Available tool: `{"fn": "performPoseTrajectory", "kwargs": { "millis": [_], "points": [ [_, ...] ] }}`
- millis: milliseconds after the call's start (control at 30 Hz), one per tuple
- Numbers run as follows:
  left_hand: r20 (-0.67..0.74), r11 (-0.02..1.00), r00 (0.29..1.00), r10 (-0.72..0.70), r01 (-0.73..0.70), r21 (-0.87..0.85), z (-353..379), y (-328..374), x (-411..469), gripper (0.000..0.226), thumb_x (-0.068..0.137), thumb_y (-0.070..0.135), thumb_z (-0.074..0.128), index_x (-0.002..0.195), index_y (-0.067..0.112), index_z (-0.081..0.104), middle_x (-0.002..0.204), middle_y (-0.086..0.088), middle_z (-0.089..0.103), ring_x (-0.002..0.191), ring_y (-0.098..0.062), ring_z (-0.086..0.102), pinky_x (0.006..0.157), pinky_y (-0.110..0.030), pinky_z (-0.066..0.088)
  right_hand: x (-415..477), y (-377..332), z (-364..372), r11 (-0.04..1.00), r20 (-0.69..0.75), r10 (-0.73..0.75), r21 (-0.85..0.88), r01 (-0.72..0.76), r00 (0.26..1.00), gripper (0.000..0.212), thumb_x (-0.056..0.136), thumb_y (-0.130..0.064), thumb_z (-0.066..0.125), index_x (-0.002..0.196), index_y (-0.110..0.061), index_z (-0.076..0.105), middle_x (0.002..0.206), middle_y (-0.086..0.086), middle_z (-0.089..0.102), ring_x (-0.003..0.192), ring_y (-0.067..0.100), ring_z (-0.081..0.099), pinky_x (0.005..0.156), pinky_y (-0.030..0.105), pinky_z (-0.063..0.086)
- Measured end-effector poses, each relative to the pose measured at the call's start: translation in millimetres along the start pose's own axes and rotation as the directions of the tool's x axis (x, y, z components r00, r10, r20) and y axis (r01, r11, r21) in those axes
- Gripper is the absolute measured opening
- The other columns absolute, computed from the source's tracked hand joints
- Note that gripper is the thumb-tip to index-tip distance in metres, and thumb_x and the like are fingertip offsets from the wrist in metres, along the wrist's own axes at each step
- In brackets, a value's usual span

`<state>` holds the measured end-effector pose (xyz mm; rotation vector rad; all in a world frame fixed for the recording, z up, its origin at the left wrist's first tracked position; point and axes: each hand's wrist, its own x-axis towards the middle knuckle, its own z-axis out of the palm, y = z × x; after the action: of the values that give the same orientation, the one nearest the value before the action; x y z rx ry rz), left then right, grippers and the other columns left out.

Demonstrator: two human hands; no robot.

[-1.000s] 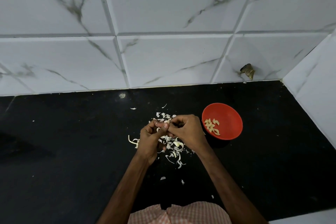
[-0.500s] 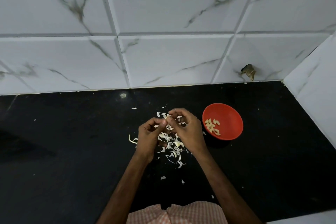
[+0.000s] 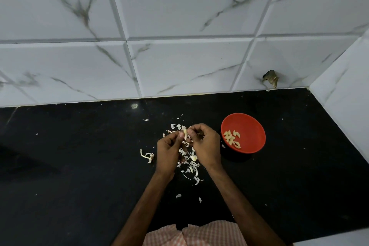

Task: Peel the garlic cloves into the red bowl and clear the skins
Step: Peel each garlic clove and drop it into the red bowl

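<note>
Since a second ago your two hands have parted slightly, and more of the pale garlic clove shows between them.

Head camera: your left hand pinches the clove's lower part between thumb and curled fingers. Your right hand picks at its upper end with curled fingertips. Both hover over the skins, a loose scatter near the middle of the black counter.

Expect the clove to be light, firm and a little slick once bare, so hold it by its sides and strip from the tip. The skins look papery and likely to drift.

The red bowl, just right of your right hand, holds peeled cloves. White marble-veined tiles back the counter's far edge, and a side wall closes its right edge.
</note>
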<state>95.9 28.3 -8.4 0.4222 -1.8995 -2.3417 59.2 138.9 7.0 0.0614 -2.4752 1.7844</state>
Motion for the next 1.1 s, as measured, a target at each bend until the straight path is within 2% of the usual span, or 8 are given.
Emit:
{"fn": "performPoseTrajectory", "kwargs": {
  "millis": [167,367,500,767,867,933,1033,1100],
  "points": [
    [0.015,1.0,1.0,-0.005,0.005,-0.014,-5,-2,2,0.019,0.101,0.021,0.059,0.108,0.012,0.074,0.083,-0.003,0.071,0.062,-0.01,0.054,0.04,-0.024,0.041,0,4,1,0.996,0.031,-0.035,-0.08,0.037,0.999,0.004,0.094,-0.012,0.068,0.091,-0.015,0.07,0.088,-0.006,0.07,0.082,0.009,0.068,0.075,0.035,0.059],
    [-0.004,0.999,1.0,-0.012,0.011,-0.05,-7,-4,3,0.012,0.092,0.01,0.07,0.097,0.018,0.077,0.077,-0.004,0.071,0.056,-0.005,0.052,0.038,-0.021,0.038,-2,0,1,0.964,0.049,-0.124,-0.23,0.132,0.991,0.003,0.096,-0.013,0.064,0.094,-0.016,0.065,0.094,-0.009,0.062,0.085,0.002,0.061,0.074,0.027,0.053],
    [-0.077,0.996,0.996,-0.033,0.027,-0.087,-9,-7,6,0.011,0.091,0.004,0.069,0.098,0.012,0.075,0.079,-0.007,0.075,0.053,-0.003,0.053,0.039,-0.019,0.038,-2,0,1,0.943,0.091,-0.133,-0.296,0.155,0.987,0.002,0.097,-0.017,0.064,0.096,-0.015,0.064,0.097,-0.01,0.06,0.085,0.005,0.06,0.074,0.034,0.054],
    [-0.067,0.993,0.998,-0.022,0.014,-0.114,-12,-9,6,0.016,0.092,0.014,0.068,0.105,0.006,0.072,0.091,-0.01,0.077,0.056,-0.002,0.054,0.04,-0.018,0.037,2,4,-11,0.996,0.102,-0.039,-0.074,0.046,0.994,0.016,0.092,-0.001,0.068,0.101,-0.013,0.074,0.09,-0.007,0.073,0.087,0.009,0.072,0.073,0.042,0.062],
    [-0.059,0.996,0.998,-0.021,0.016,-0.092,-12,-9,8,0.015,0.094,0.009,0.065,0.106,0.01,0.074,0.093,-0.009,0.077,0.056,-0.004,0.052,0.04,-0.018,0.038,5,5,-15,0.993,0.119,-0.063,-0.096,0.075,0.991,0.015,0.098,-0.009,0.063,0.107,-0.009,0.075,0.099,-0.005,0.075,0.093,0.008,0.071,0.08,0.038,0.061],
    [-0.053,0.999,0.999,0.007,-0.009,-0.046,-12,-9,8,0.018,0.095,0.005,0.064,0.107,0.012,0.075,0.092,-0.007,0.077,0.06,-0.005,0.055,0.046,-0.018,0.042,6,1,-16,0.985,0.125,-0.123,-0.109,0.137,0.984,0.017,0.098,-0.017,0.065,0.109,-0.01,0.075,0.102,-0.004,0.074,0.096,0.004,0.068,0.085,0.03,0.058],
    [0.014,0.99,0.992,0.123,-0.124,0.069,-10,-5,5,0.017,0.095,0.003,0.064,0.105,0.009,0.076,0.094,-0.002,0.078,0.083,-0.011,0.072,0.071,-0.019,0.054,7,-4,-16,0.977,0.174,-0.177,-0.086,0.194,0.969,0.015,0.092,-0.019,0.073,0.105,-0.013,0.076,0.101,-0.006,0.071,0.094,0.005,0.066,0.081,0.022,0.055],
    [0.039,0.968,0.985,0.165,-0.17,0.186,-12,-4,6,0.013,0.095,0.004,0.065,0.098,0.009,0.076,0.092,0.002,0.078,0.091,-0.013,0.074,0.08,-0.021,0.055,7,-4,-15,0.98,0.207,-0.166,-0.071,0.184,0.964,0.013,0.088,-0.016,0.077,0.101,-0.014,0.077,0.097,-0.006,0.071,0.092,0.006,0.066,0.08,0.021,0.054]
  ]
}}
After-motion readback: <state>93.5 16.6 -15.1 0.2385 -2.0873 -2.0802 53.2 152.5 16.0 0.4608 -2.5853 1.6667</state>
